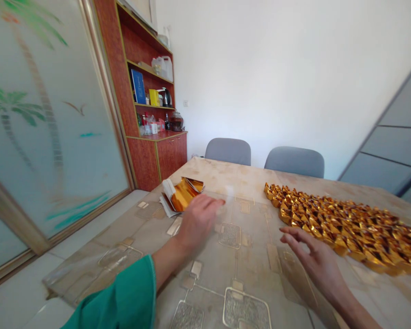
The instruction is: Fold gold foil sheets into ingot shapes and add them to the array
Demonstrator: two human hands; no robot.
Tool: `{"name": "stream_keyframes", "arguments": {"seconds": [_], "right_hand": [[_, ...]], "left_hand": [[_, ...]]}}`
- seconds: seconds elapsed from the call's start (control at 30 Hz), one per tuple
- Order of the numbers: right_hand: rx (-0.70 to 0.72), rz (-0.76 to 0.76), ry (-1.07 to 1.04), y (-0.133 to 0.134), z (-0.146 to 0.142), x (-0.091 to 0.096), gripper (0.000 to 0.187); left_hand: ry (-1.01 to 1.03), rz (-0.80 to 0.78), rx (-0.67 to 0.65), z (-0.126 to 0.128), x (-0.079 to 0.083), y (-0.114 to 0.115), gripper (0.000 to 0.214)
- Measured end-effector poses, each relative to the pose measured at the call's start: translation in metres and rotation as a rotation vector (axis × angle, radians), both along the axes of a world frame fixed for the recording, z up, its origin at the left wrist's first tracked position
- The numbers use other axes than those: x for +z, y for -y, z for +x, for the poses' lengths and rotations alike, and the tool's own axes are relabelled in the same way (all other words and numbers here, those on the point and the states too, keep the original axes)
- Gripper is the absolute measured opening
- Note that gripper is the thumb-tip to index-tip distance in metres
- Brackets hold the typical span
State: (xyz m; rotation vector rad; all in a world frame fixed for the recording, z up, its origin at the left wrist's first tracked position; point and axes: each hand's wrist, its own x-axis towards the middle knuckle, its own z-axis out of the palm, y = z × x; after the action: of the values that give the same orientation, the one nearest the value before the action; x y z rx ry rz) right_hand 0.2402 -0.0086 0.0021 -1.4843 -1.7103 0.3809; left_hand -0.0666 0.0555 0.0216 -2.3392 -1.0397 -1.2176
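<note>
My left hand [199, 221], in a green sleeve [123, 292], is over the table just right of a small pile of gold foil paper sheets [184, 194]. It is slightly blurred; its fingers stretch toward the right, and nothing shows in them. The sheets are curled, with white backs, and my hand covers their near right edge. My right hand [313, 258] hovers lower right with its fingers stretched forward and a gap beside the thumb; I see nothing held. Beyond it lie rows of folded gold foil paper ingots [339, 219], packed close together.
A patterned clear cover lies over the table [226, 269]. Two grey chairs [228, 151] stand at its far side against a white wall. At the left are a frosted sliding door [55, 114] with palm trees and a reddish wooden cabinet [173, 155] holding bottles and a kettle.
</note>
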Motion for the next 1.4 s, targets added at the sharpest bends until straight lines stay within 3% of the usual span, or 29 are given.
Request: {"name": "stream_keyframes", "arguments": {"seconds": [0.07, 0.17, 0.27, 0.37, 0.57, 0.77, 0.93, 1.1, 1.17, 1.27, 1.4], "right_hand": [[0.100, -0.171, -0.211, 0.007, -0.012, 0.004, 0.044], [0.244, -0.368, -0.565, 0.015, -0.025, 0.008, 0.062], [0.225, -0.482, -0.736, 0.020, -0.031, 0.011, 0.073], [0.138, -0.521, -0.755, 0.021, -0.033, 0.014, 0.079], [0.081, -0.486, -0.533, 0.007, -0.032, 0.000, 0.086], [0.175, -0.303, -0.423, 0.001, -0.029, -0.022, 0.058], [0.183, -0.247, -0.528, 0.003, -0.026, -0.009, 0.030], [0.052, 0.120, -0.283, 0.008, -0.021, 0.004, 0.018], [0.121, 0.250, -0.101, 0.012, -0.021, 0.007, 0.013], [0.352, 0.361, 0.142, 0.019, -0.026, 0.009, 0.016], [0.541, 0.246, 0.375, 0.025, -0.034, 0.004, 0.022]], "left_hand": [[-0.112, 0.004, -0.160, 0.020, -0.008, 0.015, 0.019], [-0.302, 0.012, -0.275, 0.042, -0.019, 0.033, 0.020], [-0.427, 0.038, -0.329, 0.052, -0.026, 0.044, 0.020], [-0.493, 0.060, -0.348, 0.055, -0.032, 0.048, 0.020], [-0.523, 0.087, -0.365, 0.060, -0.035, 0.050, 0.022], [-0.507, 0.092, -0.440, 0.058, -0.034, 0.055, 0.020], [-0.444, -0.050, -0.446, 0.056, -0.031, 0.054, 0.022], [-0.250, -0.325, -0.406, 0.048, -0.027, 0.041, 0.030], [-0.135, -0.458, -0.378, 0.041, -0.027, 0.035, 0.029], [-0.079, -0.615, -0.293, 0.029, -0.026, 0.026, 0.022], [-0.187, -0.633, -0.024, 0.017, -0.023, 0.023, 0.003]]}}
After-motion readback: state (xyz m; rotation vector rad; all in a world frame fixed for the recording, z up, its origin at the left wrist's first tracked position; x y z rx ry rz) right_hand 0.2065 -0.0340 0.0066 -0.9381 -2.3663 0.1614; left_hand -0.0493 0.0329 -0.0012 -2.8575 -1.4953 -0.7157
